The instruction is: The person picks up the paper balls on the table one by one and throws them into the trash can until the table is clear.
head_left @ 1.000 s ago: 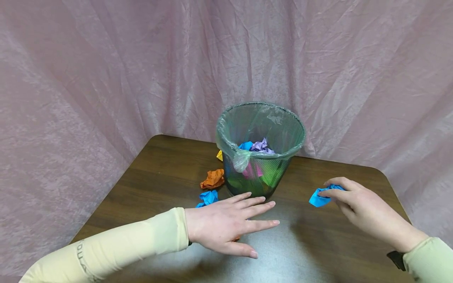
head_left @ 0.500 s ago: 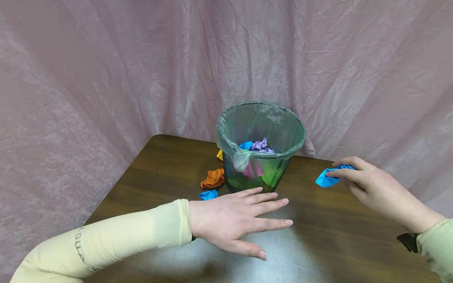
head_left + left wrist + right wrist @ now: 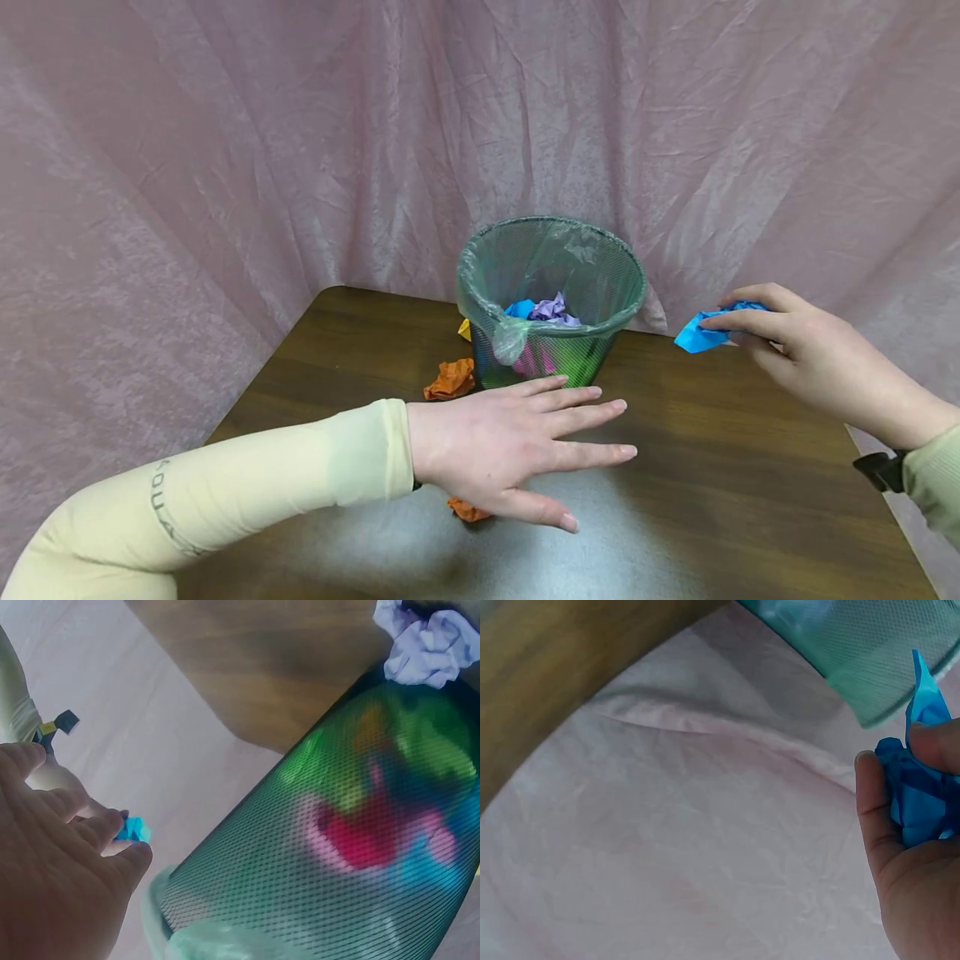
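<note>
My right hand (image 3: 813, 354) pinches a crumpled piece of blue paper (image 3: 702, 335), raised to the right of the bin. The right wrist view shows the blue paper (image 3: 922, 799) between thumb and fingers. My left hand (image 3: 510, 446) is spread flat, palm down, in front of the bin and holds nothing. The black mesh wastebasket (image 3: 555, 333), lined with a thin green plastic bag, stands upright on the table. Inside it lie a purple paper ball (image 3: 553, 309), a blue one (image 3: 519, 309), and pink and green ones seen through the mesh.
An orange paper ball (image 3: 450, 379) lies left of the bin, and a bit of yellow paper (image 3: 465, 330) shows behind it. Another orange ball (image 3: 468, 509) lies partly under the left hand. A lilac paper ball (image 3: 431, 649) appears by the bin's base. Pink curtain (image 3: 300, 150) surrounds the brown table (image 3: 360, 333).
My right hand has lifted the blue paper up and away from me, slightly rightward. My left hand has shifted right and forward, now covering the blue ball left of the bin.
</note>
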A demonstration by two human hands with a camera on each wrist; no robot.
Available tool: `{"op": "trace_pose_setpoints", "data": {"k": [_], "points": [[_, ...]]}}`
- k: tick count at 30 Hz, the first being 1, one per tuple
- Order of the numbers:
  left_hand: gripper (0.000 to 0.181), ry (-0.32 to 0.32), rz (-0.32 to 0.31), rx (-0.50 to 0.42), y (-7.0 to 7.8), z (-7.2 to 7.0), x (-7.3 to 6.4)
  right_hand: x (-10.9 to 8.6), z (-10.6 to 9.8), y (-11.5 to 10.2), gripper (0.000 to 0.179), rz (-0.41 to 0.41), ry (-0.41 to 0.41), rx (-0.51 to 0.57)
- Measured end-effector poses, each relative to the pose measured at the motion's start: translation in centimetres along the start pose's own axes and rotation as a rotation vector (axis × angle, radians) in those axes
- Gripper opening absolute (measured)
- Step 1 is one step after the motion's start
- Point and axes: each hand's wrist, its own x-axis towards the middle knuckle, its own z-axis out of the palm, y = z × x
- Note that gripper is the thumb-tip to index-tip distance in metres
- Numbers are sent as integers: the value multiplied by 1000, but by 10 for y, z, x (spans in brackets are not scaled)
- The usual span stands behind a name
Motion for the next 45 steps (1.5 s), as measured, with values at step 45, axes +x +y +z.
{"op": "trace_pose_setpoints", "data": {"k": [45], "points": [[75,-7,-548,-130,-129,-65,-49,131,20,-42,38,-30,-213,68]]}}
